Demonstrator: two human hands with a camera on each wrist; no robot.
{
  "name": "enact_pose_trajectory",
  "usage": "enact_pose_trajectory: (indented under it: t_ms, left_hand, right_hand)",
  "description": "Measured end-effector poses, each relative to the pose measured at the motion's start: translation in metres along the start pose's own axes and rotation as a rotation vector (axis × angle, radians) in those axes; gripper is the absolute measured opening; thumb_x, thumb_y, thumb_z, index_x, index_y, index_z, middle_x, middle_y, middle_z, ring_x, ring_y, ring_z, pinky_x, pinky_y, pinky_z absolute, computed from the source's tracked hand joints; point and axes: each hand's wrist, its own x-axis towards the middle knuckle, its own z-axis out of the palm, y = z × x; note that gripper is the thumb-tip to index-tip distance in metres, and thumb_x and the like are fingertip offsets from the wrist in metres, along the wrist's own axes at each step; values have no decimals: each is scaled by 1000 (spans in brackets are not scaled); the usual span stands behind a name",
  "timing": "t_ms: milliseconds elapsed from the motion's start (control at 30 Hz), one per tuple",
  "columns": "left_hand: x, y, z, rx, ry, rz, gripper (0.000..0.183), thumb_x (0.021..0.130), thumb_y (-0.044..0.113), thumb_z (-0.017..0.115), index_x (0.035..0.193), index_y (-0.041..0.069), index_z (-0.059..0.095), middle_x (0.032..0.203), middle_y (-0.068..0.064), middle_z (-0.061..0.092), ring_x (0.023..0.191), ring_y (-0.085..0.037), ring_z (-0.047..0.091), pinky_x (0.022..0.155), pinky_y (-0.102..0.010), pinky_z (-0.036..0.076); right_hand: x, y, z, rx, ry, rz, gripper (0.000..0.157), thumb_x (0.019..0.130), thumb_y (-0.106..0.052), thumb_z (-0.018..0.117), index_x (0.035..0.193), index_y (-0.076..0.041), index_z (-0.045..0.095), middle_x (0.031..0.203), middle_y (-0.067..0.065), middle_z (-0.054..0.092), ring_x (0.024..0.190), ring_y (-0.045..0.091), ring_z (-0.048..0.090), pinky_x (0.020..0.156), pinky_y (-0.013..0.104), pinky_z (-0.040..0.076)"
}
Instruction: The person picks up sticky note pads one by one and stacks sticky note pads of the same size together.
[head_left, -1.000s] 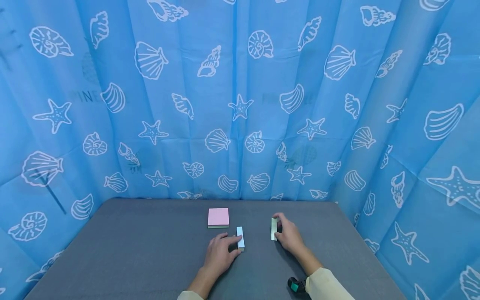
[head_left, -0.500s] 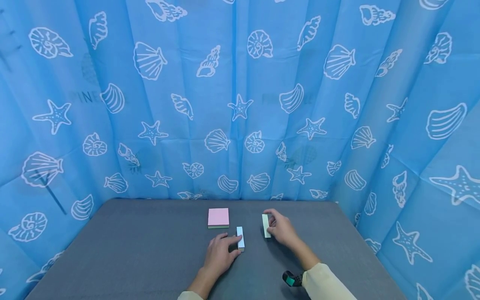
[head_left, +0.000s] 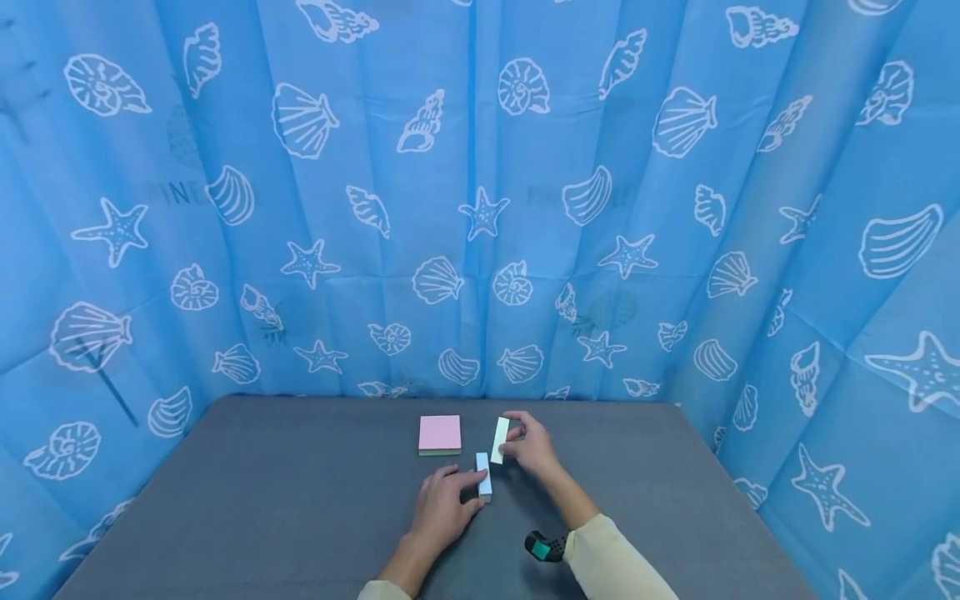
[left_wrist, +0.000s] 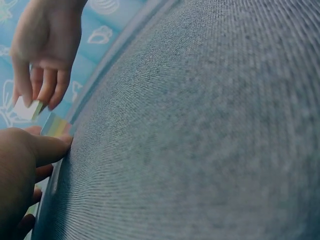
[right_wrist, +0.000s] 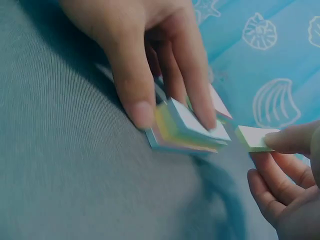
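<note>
Near the middle of the table, my left hand [head_left: 438, 510] holds a narrow stack of sticky notes [head_left: 483, 477] with a light blue top, thumb at the near end and a finger on top. The right wrist view shows yellow, pink and blue layers in this stack [right_wrist: 187, 127]. My right hand [head_left: 531, 446] pinches a thin pale green sticky note pad [head_left: 500, 440] between thumb and fingers. That pad is raised and slightly tilted, just beyond and right of the blue-topped stack. In the left wrist view, the pad [left_wrist: 27, 109] appears above the stack [left_wrist: 56, 126], apart from it.
A square pink sticky note pad [head_left: 439, 433] with a green lower layer lies on the grey table [head_left: 300, 500], left of and behind the stack. A black wrist device [head_left: 545, 547] sits at my right sleeve. The blue shell-patterned curtain [head_left: 480, 250] rises behind the table.
My right hand has carried the pale green pad leftward to beside the blue-topped stack, and the pad has tilted. The left hand and its stack have stayed in place.
</note>
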Motion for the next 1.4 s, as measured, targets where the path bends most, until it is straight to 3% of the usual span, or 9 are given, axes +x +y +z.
enact_pose_trajectory:
  t_ms: [200, 300, 533, 933, 1400]
  left_hand:
    - [0, -1, 0, -11, -14, 4, 44, 81, 27, 80, 123, 33, 69, 116, 5, 69, 125, -29, 50, 99, -59, 37]
    - [1, 0, 0, -1, -22, 9, 45, 81, 27, 80, 123, 32, 68, 117, 6, 69, 125, -29, 50, 99, -59, 37]
    - [2, 4, -2, 24, -31, 2, 46, 79, 30, 81, 123, 30, 69, 118, 5, 68, 124, -31, 50, 97, -59, 39]
    - [0, 8, 4, 56, 116, 70, 41, 78, 35, 82, 117, 25, 72, 110, 6, 71, 110, -25, 60, 97, -56, 38]
    - [-3, 8, 5, 57, 143, 89, 42, 77, 32, 83, 117, 24, 72, 109, 6, 71, 104, -21, 61, 94, -54, 41]
  right_hand:
    - [7, 4, 21, 10, 84, 25, 52, 78, 11, 71, 127, -2, 58, 78, 7, 59, 64, 17, 55, 56, 30, 47]
    - [9, 6, 27, 7, 87, 11, 52, 78, 12, 71, 127, -2, 58, 78, 7, 59, 64, 16, 56, 56, 29, 46]
    - [6, 8, 30, -125, 32, -86, 48, 78, 11, 71, 122, -5, 61, 82, 9, 62, 72, 17, 56, 63, 33, 49]
    - [8, 6, 27, -183, -45, -67, 46, 79, 8, 73, 121, -6, 61, 80, 4, 59, 71, 16, 53, 62, 31, 46]
    - [3, 2, 15, -197, -253, -70, 40, 81, 6, 71, 120, 2, 62, 86, 6, 60, 74, 19, 54, 63, 32, 48]
